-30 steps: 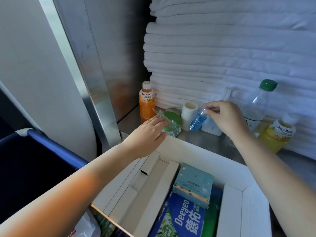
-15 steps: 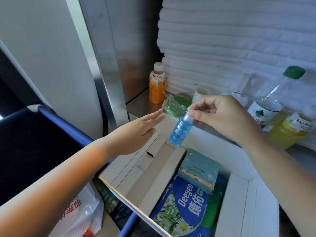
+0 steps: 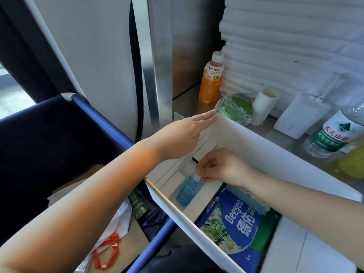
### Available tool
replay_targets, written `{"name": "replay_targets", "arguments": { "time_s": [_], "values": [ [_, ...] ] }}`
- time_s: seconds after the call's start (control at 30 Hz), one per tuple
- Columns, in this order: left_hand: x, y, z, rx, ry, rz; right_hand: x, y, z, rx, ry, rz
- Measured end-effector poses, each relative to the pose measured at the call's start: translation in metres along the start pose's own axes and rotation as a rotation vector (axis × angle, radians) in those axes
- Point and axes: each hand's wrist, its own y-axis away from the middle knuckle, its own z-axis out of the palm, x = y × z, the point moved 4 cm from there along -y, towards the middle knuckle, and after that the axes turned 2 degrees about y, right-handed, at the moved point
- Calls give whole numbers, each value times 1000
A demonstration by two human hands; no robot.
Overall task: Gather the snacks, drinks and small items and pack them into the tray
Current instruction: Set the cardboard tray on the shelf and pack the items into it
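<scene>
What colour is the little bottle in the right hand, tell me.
Blue. The bottle, pinched by the right hand, shows best in the head view.

Steel shelf [image 3: 187, 104], white towels [image 3: 285, 46] stacked behind; white panel [image 3: 88, 56] left; blue-railed bin [image 3: 102, 117] below.

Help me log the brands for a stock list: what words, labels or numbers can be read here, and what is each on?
"MOGU MOGU" on the orange juice bottle.
"Deeyeo", "德佑" and "99.9" on the blue wipes pack.
"农夫山" and "饮用纯净", both cut off, on the water bottle.
Print on the small blue bottle: too blurred to read.
Finer print elsewhere: too small to read.
</scene>
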Motion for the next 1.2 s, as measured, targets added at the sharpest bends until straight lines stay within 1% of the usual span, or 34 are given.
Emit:
{"name": "replay_targets", "arguments": {
  "time_s": [0.13,0.23,0.3,0.4,0.53,0.57,0.63,0.73,0.77,0.8,0.83,0.9,0.93,0.97,1.0,1.03,1.07,1.1,1.13,1.17,1.2],
  "values": [
    [0,0,0,11,-1,9,10,-3,18,-29,123,40],
    [1,0,0,16,-2,21,10,-2,22,-11,181,18],
    [1,0,0,18,-13,29,7,0,20,-10,268,3],
    [2,0,1,13,-44,38,3,6,20,-74,479,-20],
    [0,-2,2,1,-97,35,-3,12,21,-161,623,-42],
    [-1,-3,2,-9,-127,36,-6,13,18,-181,667,-41],
    [-1,-6,2,-35,-195,53,-15,17,3,-167,771,-41],
    [1,-12,3,-58,-289,77,-32,24,-35,-161,940,-32],
    [2,-17,2,-56,-306,90,-39,26,-50,-154,963,-37],
    [4,-22,2,-52,-311,96,-45,28,-66,-135,935,-39],
    [6,-28,2,-47,-307,96,-49,30,-81,-114,834,-29],
    [9,-37,3,-37,-293,94,-55,31,-108,-60,529,-21],
    [10,-41,4,-34,-287,96,-56,28,-121,9,428,-44],
    [10,-43,6,-31,-281,99,-55,24,-135,110,378,-76],
    [9,-45,7,-27,-272,103,-54,18,-149,246,379,-112],
    [9,-45,8,-22,-264,108,-52,11,-164,401,441,-143],
    [9,-45,9,-18,-256,116,-49,4,-177,536,552,-161],
    [9,-45,9,-11,-252,126,-46,-4,-185,620,689,-165],
    [8,-45,9,-1,-251,135,-41,-13,-191,639,816,-152],
    [8,-44,9,13,-253,142,-35,-22,-195,622,909,-122],
    [8,-44,9,26,-257,148,-29,-29,-200,603,958,-91]
  ]
}}
